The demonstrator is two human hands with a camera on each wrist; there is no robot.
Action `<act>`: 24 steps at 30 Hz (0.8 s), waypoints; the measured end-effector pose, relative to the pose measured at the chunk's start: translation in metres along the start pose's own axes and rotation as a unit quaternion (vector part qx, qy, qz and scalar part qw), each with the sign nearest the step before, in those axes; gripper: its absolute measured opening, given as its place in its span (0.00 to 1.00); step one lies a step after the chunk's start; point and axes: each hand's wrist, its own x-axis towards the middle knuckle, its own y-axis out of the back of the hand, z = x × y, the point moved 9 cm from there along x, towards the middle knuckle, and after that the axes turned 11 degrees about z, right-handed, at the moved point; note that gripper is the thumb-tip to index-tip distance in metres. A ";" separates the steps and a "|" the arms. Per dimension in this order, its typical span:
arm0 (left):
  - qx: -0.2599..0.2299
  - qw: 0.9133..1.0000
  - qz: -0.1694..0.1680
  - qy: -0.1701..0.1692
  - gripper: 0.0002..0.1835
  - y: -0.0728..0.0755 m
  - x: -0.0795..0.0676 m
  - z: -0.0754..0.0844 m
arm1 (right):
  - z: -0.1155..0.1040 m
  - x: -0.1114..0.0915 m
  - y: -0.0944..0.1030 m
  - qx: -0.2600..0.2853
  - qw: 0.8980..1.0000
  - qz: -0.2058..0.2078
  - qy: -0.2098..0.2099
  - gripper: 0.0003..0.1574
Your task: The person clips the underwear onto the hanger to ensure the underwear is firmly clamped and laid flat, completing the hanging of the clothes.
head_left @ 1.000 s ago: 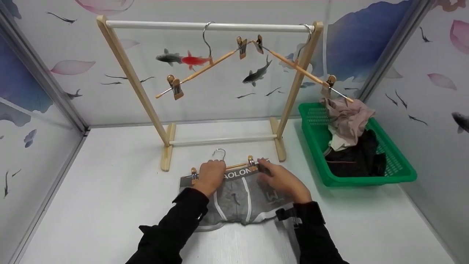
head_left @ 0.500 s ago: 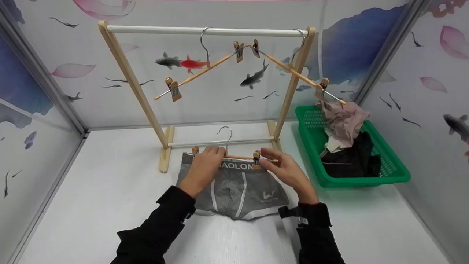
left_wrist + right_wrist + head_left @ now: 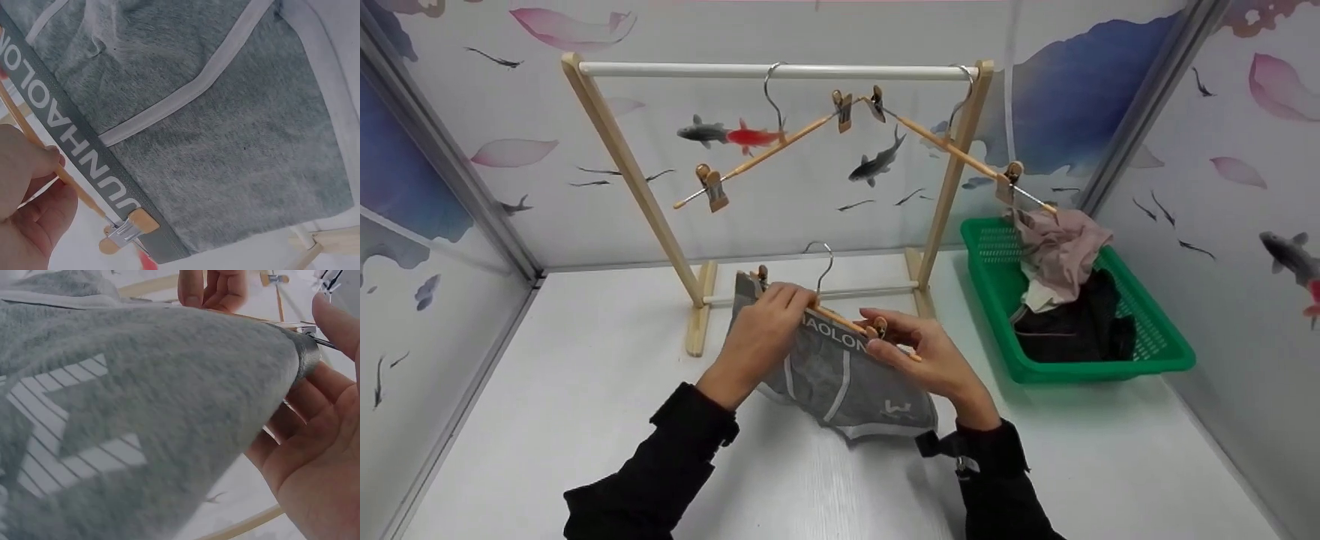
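Observation:
Grey boxer briefs (image 3: pixel 814 375) with white piping and a lettered waistband (image 3: pixel 90 154) hang from a wooden clip hanger (image 3: pixel 79 191). My left hand (image 3: pixel 761 330) pinches the hanger's wooden bar between thumb and fingers, near its metal hook (image 3: pixel 829 262). One clip (image 3: pixel 130 229) bites the waistband at the left end. At the right end, my right hand (image 3: pixel 926 352) surrounds another clip (image 3: pixel 877 327). In the right wrist view its fingers (image 3: pixel 306 396) lie behind the waistband, and its thumb stands apart, near the clip. The hanger tilts down to the right.
A wooden rack (image 3: pixel 622 161) with a white top rail (image 3: pixel 870 73) stands behind; two clip hangers (image 3: pixel 769 159) (image 3: pixel 960 154) hang on it. At the right, a green basket (image 3: pixel 1102 367) holds a pink garment (image 3: pixel 1061 251) and dark clothing (image 3: pixel 1084 322). Printed walls enclose the white table (image 3: pixel 607 390).
The hanger and briefs have been raised from the table, hook toward the rack, and now slant down to the right. My left hand rose with them; my right hand moved in round the right clip.

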 end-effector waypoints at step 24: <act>-0.576 0.507 0.040 0.640 0.20 -0.015 -0.077 -0.076 | -0.061 -0.012 -0.075 -0.122 0.982 0.117 0.088 0.25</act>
